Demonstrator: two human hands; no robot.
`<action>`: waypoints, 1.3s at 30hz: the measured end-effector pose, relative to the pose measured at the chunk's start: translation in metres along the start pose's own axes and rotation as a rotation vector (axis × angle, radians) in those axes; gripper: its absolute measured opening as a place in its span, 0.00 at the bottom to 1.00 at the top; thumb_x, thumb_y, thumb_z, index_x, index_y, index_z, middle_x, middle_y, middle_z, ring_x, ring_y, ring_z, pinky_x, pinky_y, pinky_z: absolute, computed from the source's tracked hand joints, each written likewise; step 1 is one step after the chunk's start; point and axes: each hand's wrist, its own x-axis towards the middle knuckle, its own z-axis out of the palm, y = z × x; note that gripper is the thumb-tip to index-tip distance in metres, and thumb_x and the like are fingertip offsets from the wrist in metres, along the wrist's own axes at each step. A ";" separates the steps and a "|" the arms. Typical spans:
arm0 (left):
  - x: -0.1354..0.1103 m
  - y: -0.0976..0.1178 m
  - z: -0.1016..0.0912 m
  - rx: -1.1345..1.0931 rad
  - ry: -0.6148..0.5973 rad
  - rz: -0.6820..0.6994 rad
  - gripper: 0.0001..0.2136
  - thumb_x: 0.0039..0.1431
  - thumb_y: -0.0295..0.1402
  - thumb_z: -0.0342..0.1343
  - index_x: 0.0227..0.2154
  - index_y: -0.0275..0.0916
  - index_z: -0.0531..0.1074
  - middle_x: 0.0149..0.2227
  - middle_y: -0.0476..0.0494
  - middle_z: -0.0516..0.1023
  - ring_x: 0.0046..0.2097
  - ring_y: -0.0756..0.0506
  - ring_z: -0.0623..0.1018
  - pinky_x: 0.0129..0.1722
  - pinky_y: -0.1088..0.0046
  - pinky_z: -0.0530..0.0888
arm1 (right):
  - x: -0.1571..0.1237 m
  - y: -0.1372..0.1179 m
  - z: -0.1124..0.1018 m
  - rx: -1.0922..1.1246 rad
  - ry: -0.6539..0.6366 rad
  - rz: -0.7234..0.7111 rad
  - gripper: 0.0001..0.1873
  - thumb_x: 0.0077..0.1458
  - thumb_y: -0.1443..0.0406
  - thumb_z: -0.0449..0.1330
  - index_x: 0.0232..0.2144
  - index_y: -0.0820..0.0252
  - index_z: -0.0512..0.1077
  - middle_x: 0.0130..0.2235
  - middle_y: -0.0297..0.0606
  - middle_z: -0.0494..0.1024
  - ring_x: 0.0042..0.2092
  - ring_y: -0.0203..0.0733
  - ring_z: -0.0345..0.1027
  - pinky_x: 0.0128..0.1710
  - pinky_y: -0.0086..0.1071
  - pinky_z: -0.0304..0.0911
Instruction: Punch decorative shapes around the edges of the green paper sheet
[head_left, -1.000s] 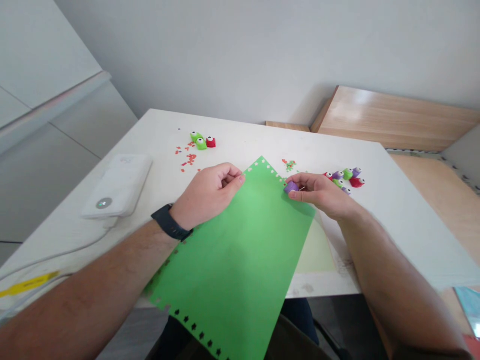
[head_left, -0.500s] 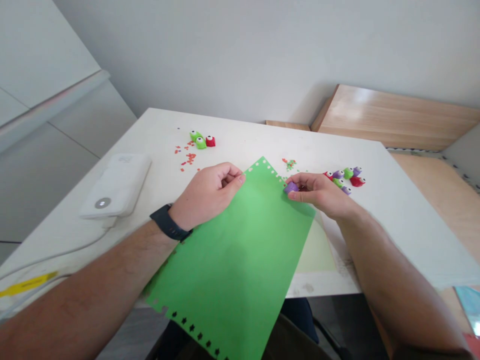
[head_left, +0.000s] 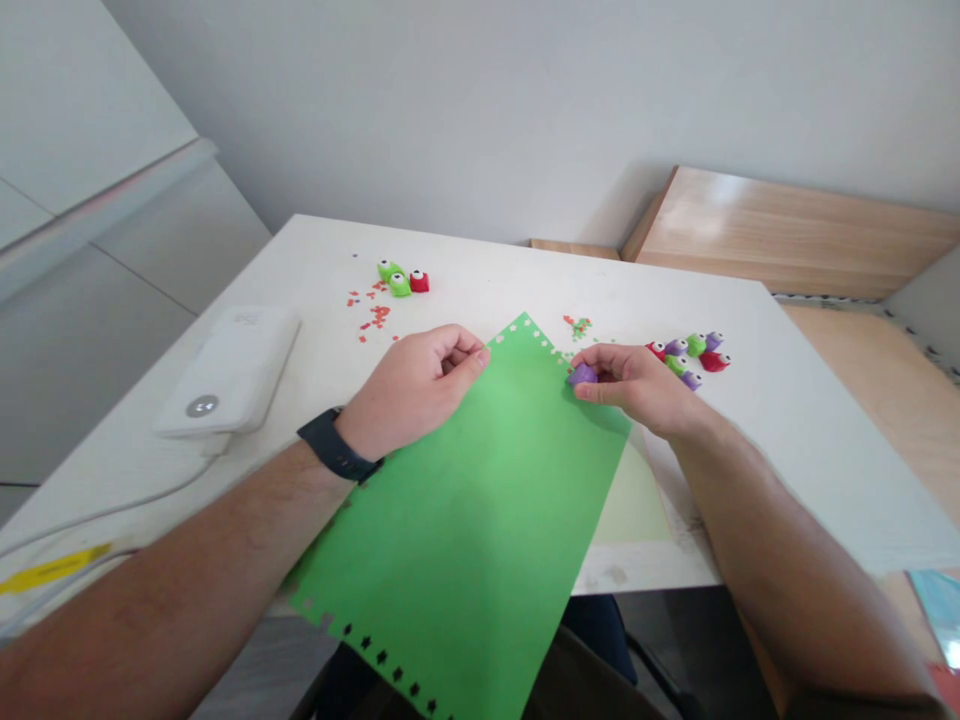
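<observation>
A green paper sheet (head_left: 480, 500) lies slanted on the white table (head_left: 787, 430), its near end hanging over the front edge. Small shapes are punched along its edges. My left hand (head_left: 416, 385), with a dark watch on the wrist, pinches the sheet's upper left edge with curled fingers. My right hand (head_left: 637, 385) grips a small purple punch (head_left: 581, 375) set on the sheet's right edge.
A cluster of small red, purple and green punches (head_left: 694, 353) sits just right of my right hand. Three more punches (head_left: 403, 279) lie at the far left with red paper bits (head_left: 375, 315). A white device (head_left: 225, 370) with a cable rests on the left. A wooden board (head_left: 787, 235) stands behind.
Nothing in the scene has moved; both hands hold the same grip. The view has only drifted slightly.
</observation>
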 end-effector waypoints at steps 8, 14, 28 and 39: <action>-0.001 -0.001 -0.001 0.006 -0.008 -0.004 0.13 0.68 0.45 0.57 0.39 0.41 0.77 0.35 0.48 0.82 0.34 0.45 0.78 0.35 0.70 0.71 | 0.001 -0.001 0.003 -0.055 0.018 -0.004 0.17 0.46 0.60 0.74 0.38 0.61 0.78 0.33 0.33 0.76 0.34 0.38 0.66 0.36 0.35 0.59; -0.001 -0.002 0.000 0.013 -0.010 -0.007 0.15 0.68 0.47 0.56 0.39 0.40 0.77 0.35 0.47 0.83 0.34 0.45 0.78 0.34 0.69 0.71 | 0.001 0.000 0.003 -0.082 0.051 -0.022 0.17 0.46 0.59 0.74 0.38 0.60 0.79 0.32 0.33 0.76 0.34 0.39 0.66 0.36 0.35 0.59; -0.002 -0.002 0.000 0.012 -0.021 -0.017 0.14 0.68 0.47 0.56 0.38 0.40 0.77 0.33 0.48 0.81 0.31 0.47 0.75 0.32 0.71 0.68 | 0.002 0.004 0.002 -0.106 0.024 -0.080 0.16 0.52 0.58 0.71 0.42 0.59 0.78 0.35 0.34 0.76 0.36 0.39 0.65 0.37 0.35 0.60; -0.001 0.000 -0.001 0.043 -0.011 -0.024 0.16 0.67 0.48 0.56 0.38 0.40 0.77 0.34 0.46 0.83 0.32 0.45 0.76 0.32 0.69 0.69 | 0.001 0.002 -0.006 -0.132 0.161 -0.133 0.21 0.59 0.53 0.68 0.50 0.56 0.78 0.43 0.38 0.81 0.42 0.44 0.70 0.44 0.38 0.63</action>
